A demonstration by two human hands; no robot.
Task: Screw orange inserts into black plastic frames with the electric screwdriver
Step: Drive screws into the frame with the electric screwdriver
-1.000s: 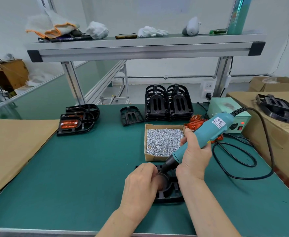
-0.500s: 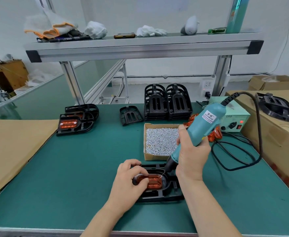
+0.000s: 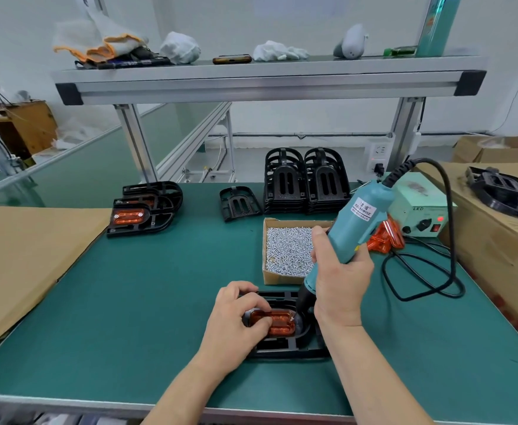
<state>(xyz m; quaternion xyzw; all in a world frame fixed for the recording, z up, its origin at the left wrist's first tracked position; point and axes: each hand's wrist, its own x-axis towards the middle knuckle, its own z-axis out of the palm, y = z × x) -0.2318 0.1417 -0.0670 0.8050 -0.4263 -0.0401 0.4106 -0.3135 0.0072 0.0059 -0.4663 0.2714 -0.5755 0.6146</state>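
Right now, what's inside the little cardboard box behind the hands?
The cardboard box is full of small silver screws. The right hand and the electric screwdriver cover its near right corner, so that part is hidden.

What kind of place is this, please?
Most likely a small factory assembly bench: stacks of black plastic frames, a box of screws, and an electric screwdriver wired to its power unit.

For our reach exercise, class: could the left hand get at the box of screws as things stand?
Probably yes. The left hand holds the orange insert just in front of the open-topped box of screws; only the electric screwdriver in the right hand crowds the box's right edge.
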